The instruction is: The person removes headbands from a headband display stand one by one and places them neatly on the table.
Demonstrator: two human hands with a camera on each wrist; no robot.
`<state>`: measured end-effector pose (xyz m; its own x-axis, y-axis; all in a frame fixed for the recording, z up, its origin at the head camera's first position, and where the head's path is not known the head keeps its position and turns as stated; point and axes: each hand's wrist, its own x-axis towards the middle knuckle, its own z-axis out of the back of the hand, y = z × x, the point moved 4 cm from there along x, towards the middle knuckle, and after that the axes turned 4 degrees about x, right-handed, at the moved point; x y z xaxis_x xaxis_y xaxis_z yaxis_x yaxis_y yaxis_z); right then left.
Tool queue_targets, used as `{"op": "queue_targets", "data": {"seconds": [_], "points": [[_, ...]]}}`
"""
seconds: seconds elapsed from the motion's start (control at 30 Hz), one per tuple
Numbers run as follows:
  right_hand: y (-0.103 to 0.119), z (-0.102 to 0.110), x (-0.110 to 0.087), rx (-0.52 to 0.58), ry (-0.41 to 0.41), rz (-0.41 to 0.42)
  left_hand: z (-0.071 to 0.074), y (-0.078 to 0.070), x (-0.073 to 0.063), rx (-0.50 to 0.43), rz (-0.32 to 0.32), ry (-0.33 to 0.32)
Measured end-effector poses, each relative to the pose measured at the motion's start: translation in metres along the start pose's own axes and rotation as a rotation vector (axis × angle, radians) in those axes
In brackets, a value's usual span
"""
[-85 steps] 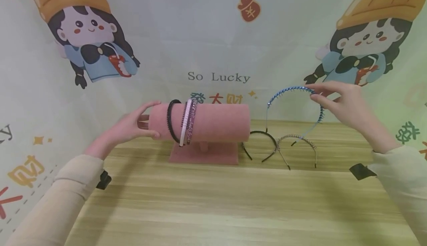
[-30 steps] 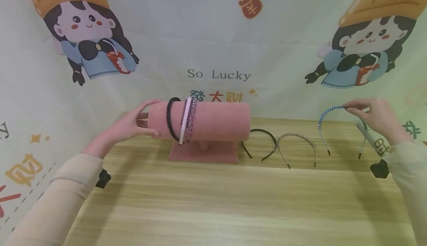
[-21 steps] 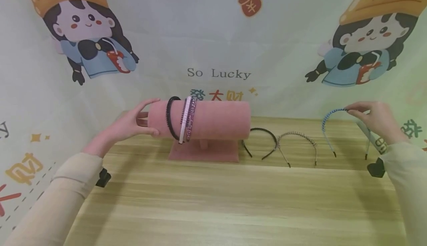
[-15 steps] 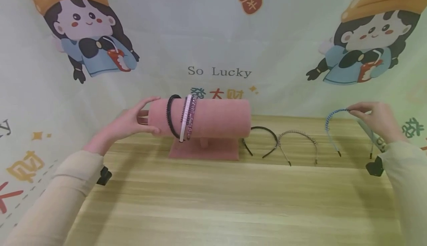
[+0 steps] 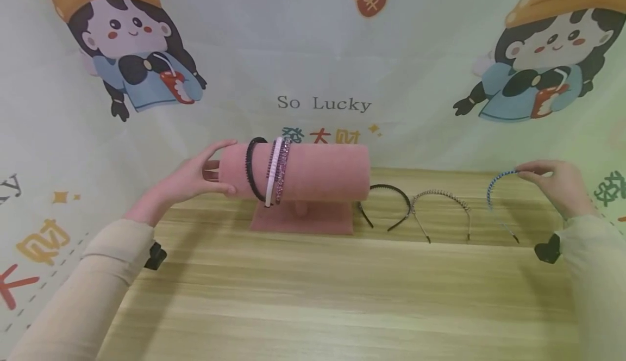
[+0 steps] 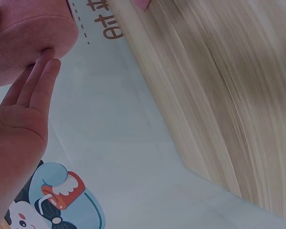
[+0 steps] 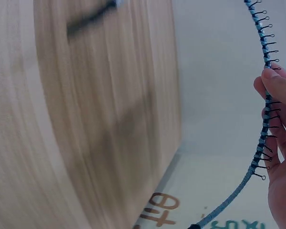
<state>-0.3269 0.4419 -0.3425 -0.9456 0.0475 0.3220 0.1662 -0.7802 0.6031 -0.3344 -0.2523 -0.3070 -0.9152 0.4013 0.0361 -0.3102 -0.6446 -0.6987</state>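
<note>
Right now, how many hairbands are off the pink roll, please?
3: a black one on the table beside the stand, a brownish one next to it, and a blue one in the right hand. Another could be hidden behind the roll.

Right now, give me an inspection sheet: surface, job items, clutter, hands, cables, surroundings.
Surface: wood-grain table, light-coloured.
Job items: pink stand with a black hairband, white hairband and glittery purple hairband fitted over its left half; on the table to its right, a second black hairband and a thin brownish hairband; blue hairband held, unclear whether its tips touch the table.
Clutter: nothing seen.
Hands: left hand grips the stand's left end; right hand pinches the blue hairband by its arch.
Cables: nothing seen.
Surroundings: pale backdrop behind, printed with cartoon figures and "So Lucky".
</note>
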Motion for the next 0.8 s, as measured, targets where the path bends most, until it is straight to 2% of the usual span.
{"op": "queue_targets", "data": {"seconds": [0.17, 0.4, 0.8], "points": [[-0.009, -0.002, -0.007, 0.056, 0.001, -0.083, 0.0, 0.002, 0.0, -0.017, 0.004, -0.005], [-0.023, -0.008, -0.011, 0.025, -0.01, -0.115, 0.0, 0.001, 0.0, -0.031, 0.006, -0.001], [-0.039, -0.028, -0.015, 0.063, 0.021, -0.121, -0.001, 0.003, 0.003, -0.046, -0.005, 0.011]]}}
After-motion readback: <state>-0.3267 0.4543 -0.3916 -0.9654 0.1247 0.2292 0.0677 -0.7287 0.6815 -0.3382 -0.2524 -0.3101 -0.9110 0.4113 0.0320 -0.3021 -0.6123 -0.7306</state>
